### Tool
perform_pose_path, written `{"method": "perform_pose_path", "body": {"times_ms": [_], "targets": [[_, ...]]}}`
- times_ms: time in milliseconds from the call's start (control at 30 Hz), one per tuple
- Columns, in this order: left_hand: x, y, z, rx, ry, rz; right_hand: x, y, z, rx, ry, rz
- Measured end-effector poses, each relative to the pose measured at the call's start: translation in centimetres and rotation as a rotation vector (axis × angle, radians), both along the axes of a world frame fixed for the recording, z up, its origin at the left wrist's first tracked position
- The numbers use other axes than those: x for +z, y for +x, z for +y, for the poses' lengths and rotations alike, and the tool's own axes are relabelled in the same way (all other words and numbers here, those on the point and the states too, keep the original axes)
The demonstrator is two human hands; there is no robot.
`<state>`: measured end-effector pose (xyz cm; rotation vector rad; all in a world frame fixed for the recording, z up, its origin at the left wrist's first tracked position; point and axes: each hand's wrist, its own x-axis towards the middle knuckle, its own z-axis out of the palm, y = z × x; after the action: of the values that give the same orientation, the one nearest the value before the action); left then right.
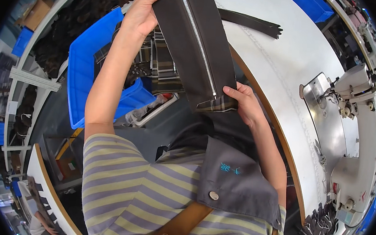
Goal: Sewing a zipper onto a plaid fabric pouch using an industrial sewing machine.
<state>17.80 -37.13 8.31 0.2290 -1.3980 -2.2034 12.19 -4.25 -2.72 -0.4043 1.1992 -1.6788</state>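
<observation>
A long dark brown fabric panel (172,32) with a silver metal zipper (194,32) down its length is stretched between my hands. My left hand (142,14) grips its far left edge, thumb on top and fingers behind. At the near right corner my right hand (245,103) pinches the panel, thumb on top, close to the zipper's lower end. A strip of plaid lining (219,106) shows at that near end. Beyond the panel, a narrow dark fabric strip (250,21) lies on the white table (284,67), apart from my hands.
A blue plastic bin (77,73) with folded plaid pieces (162,62) stands at left, beneath my left forearm. The white sewing machine (355,126) occupies the right side of the table. Dark scraps (321,225) pile near it. Brown fabric (66,37) heaps at far left.
</observation>
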Motion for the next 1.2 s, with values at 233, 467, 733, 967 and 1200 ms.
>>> {"method": "perform_pose_path", "body": {"times_ms": [233, 467, 733, 967, 1200], "targets": [[0.2, -0.3, 2.4, 0.021, 0.011, 0.022, -0.8, -0.2, 0.6, -0.033, 0.014, 0.012], [0.1, -0.6, 3.8, -0.084, 0.048, 0.018, -1.7, -0.2, 1.6, -0.076, 0.017, -0.031], [-0.3, -1.1, 4.9, -0.088, 0.121, -0.012, -2.2, -0.1, 2.5, -0.115, 0.034, -0.021], [-0.7, -1.6, 5.3, -0.108, 0.129, -0.006, -2.5, 0.0, 3.0, -0.136, 0.010, -0.038], [-1.5, -2.4, 4.8, -0.108, 0.157, -0.023, -2.1, 0.3, 3.7, -0.187, 0.012, 0.018]]}}
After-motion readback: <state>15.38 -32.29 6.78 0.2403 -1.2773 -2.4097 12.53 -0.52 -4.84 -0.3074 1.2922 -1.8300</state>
